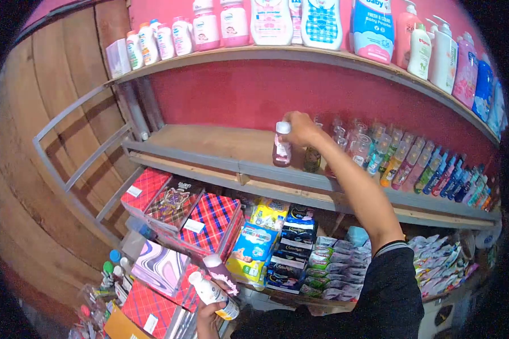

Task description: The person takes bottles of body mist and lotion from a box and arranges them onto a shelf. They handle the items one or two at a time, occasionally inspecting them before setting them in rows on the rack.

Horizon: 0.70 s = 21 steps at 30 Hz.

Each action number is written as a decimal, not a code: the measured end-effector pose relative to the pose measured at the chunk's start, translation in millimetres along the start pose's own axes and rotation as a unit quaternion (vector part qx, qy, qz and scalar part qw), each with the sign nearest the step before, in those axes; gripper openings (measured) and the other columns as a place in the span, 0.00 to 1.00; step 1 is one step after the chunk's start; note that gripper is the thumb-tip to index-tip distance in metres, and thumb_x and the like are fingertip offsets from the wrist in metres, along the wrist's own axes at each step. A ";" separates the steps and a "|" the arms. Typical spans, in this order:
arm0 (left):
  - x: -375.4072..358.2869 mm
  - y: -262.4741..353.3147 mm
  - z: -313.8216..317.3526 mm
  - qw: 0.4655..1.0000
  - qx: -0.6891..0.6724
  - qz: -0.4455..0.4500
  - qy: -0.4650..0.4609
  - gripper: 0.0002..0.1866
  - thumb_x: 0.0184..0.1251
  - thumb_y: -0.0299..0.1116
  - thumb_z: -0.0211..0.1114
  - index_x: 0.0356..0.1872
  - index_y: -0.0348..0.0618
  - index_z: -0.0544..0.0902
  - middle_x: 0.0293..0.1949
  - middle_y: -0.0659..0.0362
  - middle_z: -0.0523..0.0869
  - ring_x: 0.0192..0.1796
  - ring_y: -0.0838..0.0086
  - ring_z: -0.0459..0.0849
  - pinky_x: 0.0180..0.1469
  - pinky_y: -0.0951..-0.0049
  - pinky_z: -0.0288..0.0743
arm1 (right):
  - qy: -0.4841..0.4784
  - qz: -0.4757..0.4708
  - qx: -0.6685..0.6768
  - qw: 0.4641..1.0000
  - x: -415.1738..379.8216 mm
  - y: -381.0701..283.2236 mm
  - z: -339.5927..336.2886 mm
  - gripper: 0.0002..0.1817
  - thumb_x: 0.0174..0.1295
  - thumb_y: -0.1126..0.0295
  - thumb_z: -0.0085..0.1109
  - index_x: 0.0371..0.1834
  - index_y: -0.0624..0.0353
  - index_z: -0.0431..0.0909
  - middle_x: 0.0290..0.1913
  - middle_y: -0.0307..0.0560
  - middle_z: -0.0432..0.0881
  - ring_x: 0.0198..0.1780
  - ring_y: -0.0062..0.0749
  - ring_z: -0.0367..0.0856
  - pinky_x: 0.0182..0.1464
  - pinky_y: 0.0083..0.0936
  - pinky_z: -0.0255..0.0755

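Note:
At the middle shelf, my right hand (pixel 301 130) has its fingers closed round the white cap of a dark purple bottle (pixel 281 152), which is upright near the shelf's front edge. Just right of it, partly behind my wrist, is a dark yellowish bottle (pixel 311 160). Low in the view, my left hand (pixel 209 316) holds a white bottle (pixel 210 291) with a yellow label, tilted. Against that bottle leans a second purple bottle (pixel 222 274) with a white cap; how the hand supports it is hidden.
Rows of spray bottles (pixel 401 164) line the middle shelf (pixel 209 141) at right. Above, a shelf (pixel 266 52) bears powder and lotion bottles. Below are plaid boxes (pixel 212 217), diaper packs (pixel 249 251) and sachets (pixel 339 265). A metal frame (pixel 51 161) stands at left.

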<state>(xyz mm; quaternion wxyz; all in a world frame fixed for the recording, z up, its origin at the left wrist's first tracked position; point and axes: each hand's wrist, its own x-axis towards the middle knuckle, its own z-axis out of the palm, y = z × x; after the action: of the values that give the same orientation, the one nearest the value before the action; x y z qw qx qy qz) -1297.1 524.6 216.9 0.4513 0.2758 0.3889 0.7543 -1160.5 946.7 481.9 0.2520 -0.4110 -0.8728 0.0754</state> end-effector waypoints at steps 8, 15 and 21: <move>47.4 17.5 -5.9 0.998 0.020 -0.030 -0.058 0.26 0.29 0.28 0.66 0.39 0.39 0.75 0.39 0.55 0.79 0.41 0.68 0.77 0.47 0.70 0.67 | -0.016 0.054 -0.020 0.998 3.8 7.5 8.8 0.26 0.43 0.65 0.78 0.45 0.66 0.80 0.46 0.62 0.84 0.52 0.52 0.82 0.53 0.40 0.74; 73.5 1.5 -32.2 0.995 -0.020 -0.039 -0.094 0.28 0.28 0.28 0.65 0.42 0.37 0.74 0.40 0.53 0.79 0.39 0.67 0.78 0.46 0.70 0.69 | -0.032 0.071 -0.032 0.996 3.1 8.8 15.9 0.26 0.45 0.65 0.77 0.45 0.67 0.80 0.45 0.62 0.84 0.52 0.53 0.82 0.53 0.40 0.74; 87.8 13.8 -35.2 0.992 0.037 -0.046 -0.116 0.31 0.26 0.28 0.64 0.44 0.38 0.74 0.42 0.55 0.78 0.47 0.66 0.78 0.51 0.68 0.70 | -0.038 0.067 -0.026 0.997 -1.0 0.3 14.4 0.28 0.45 0.65 0.78 0.48 0.68 0.78 0.48 0.64 0.83 0.53 0.53 0.82 0.54 0.39 0.74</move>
<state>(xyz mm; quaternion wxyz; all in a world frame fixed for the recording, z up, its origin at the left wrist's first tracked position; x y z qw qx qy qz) -1369.2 587.4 215.0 0.5169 0.3595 0.3735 0.6812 -1167.0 947.2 469.0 0.2026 -0.4722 -0.8537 0.0850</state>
